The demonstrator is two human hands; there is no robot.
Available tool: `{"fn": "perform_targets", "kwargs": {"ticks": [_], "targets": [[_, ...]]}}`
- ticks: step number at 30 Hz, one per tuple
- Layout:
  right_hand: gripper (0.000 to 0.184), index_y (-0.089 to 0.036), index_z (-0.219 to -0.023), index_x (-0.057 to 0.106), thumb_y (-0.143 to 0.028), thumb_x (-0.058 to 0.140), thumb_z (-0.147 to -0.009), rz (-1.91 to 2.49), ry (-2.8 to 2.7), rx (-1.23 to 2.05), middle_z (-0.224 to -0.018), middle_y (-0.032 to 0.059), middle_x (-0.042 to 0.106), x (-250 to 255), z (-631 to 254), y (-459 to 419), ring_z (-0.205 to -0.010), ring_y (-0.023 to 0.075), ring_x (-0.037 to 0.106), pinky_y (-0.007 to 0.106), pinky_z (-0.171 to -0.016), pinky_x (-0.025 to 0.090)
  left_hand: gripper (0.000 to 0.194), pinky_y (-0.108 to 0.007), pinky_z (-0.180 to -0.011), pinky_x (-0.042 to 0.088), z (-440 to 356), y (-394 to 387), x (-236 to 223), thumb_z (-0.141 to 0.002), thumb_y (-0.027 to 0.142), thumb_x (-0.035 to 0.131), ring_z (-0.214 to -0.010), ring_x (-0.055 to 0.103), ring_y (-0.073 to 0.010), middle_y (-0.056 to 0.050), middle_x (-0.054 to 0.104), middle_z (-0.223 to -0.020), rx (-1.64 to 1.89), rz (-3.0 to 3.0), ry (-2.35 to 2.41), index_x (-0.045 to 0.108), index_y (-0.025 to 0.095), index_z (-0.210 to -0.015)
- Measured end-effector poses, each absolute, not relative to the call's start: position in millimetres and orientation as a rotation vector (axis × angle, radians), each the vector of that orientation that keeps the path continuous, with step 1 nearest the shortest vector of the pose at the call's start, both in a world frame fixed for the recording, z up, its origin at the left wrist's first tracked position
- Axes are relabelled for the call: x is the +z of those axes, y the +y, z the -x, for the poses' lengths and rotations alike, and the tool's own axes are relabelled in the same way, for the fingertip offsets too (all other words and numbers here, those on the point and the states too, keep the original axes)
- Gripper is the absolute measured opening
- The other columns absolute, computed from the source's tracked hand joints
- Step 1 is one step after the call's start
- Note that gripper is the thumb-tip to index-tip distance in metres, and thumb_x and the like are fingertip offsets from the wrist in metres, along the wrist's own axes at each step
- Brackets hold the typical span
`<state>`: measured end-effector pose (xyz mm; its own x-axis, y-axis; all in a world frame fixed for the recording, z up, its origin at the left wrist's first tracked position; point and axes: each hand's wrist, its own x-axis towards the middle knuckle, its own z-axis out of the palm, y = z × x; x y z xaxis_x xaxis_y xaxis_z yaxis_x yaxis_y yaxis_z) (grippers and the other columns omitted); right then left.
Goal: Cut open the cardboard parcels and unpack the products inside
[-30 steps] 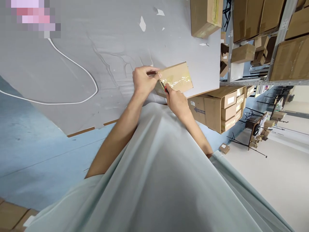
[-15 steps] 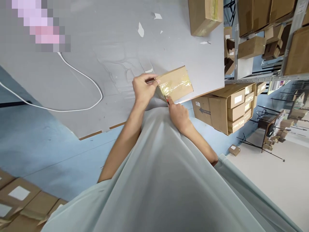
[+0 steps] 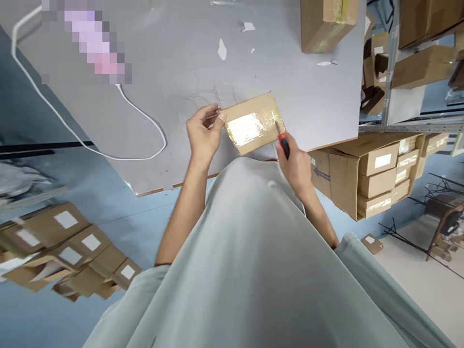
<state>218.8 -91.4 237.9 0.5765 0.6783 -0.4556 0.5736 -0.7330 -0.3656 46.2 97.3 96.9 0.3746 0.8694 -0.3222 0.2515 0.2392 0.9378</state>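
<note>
A small cardboard box (image 3: 253, 123) sealed with shiny clear tape lies near the front edge of the grey table (image 3: 174, 63). My left hand (image 3: 201, 134) pinches the box's left end, fingers closed on it. My right hand (image 3: 295, 162) is closed round a red-and-black cutter (image 3: 283, 143), whose blade points at the box's right end.
A white cable (image 3: 90, 150) loops over the table's left part, with paper scraps further back. A bigger cardboard box (image 3: 326, 21) stands at the far right corner. Open cartons of small boxes (image 3: 377, 174) sit on the floor at right, more boxes (image 3: 68, 246) at lower left, shelving at right.
My right hand with the cutter has moved from the box's near left corner to its right end. The box now lies flatter, taped face up. The view swung left.
</note>
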Motion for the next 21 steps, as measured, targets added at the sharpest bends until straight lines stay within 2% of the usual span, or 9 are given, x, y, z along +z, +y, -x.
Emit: {"fn": "perform_targets", "kwargs": {"ticks": [3, 7, 11, 16, 21], "targets": [[0.049, -0.022, -0.143, 0.069, -0.058, 0.057, -0.113, 2.565, -0.96, 0.821, -0.097, 0.01, 0.08, 203.8, -268.3, -91.6, -0.096, 0.0349, 0.076, 0.044, -0.092, 0.057, 0.065, -0.049, -0.116, 0.064, -40.0, 79.7, 111.2, -0.088, 0.068, 0.089, -0.14, 0.074, -0.0343, -0.013, 0.077, -0.146, 0.55, -1.332, 1.241, 0.075, 0.029, -0.138], [0.036, -0.023, -0.121, 0.072, -0.055, 0.063, -0.108, 2.408, -0.968, 0.972, -0.085, 0.0034, 0.072, 172.9, -299.8, -90.2, -0.086, 0.0287, 0.072, 0.039, -0.087, 0.056, 0.065, -0.045, -0.113, 0.067, -32.3, 55.6, 125.9, -0.088, 0.06, 0.091, -0.139, 0.075, -0.0327, -0.013, 0.075, -0.152, 0.445, -1.327, 1.293, 0.073, 0.029, -0.141], [0.032, -0.026, -0.116, 0.07, -0.054, 0.059, -0.108, 2.236, -0.967, 1.11, -0.082, -0.0003, 0.066, 163.1, -307.0, -91.6, -0.081, 0.0264, 0.072, 0.037, -0.082, 0.057, 0.061, -0.047, -0.111, 0.069, -29.4, 46.9, 133.5, -0.088, 0.05, 0.089, -0.136, 0.077, -0.0333, -0.013, 0.075, -0.154, 0.406, -1.349, 1.325, 0.075, 0.025, -0.142], [0.027, -0.027, -0.111, 0.068, -0.052, 0.058, -0.108, 2.204, -0.982, 1.166, -0.079, -0.0005, 0.065, 153.9, -310.6, -90.4, -0.079, 0.0275, 0.074, 0.038, -0.083, 0.059, 0.058, -0.049, -0.113, 0.068, -33.0, 46.7, 133.8, -0.088, 0.037, 0.083, -0.133, 0.079, -0.0325, -0.012, 0.077, -0.152, 0.361, -1.421, 1.383, 0.076, 0.024, -0.144], [0.026, -0.027, -0.111, 0.068, -0.05, 0.056, -0.11, 2.214, -0.991, 1.143, -0.077, -0.0001, 0.069, 144.8, -307.3, -89.4, -0.082, 0.028, 0.077, 0.038, -0.086, 0.06, 0.055, -0.052, -0.123, 0.062, -36.8, 45.0, 130.9, -0.097, 0.042, 0.074, -0.136, 0.077, -0.0329, -0.01, 0.078, -0.149, 0.352, -1.514, 1.417, 0.073, 0.025, -0.15]]}}
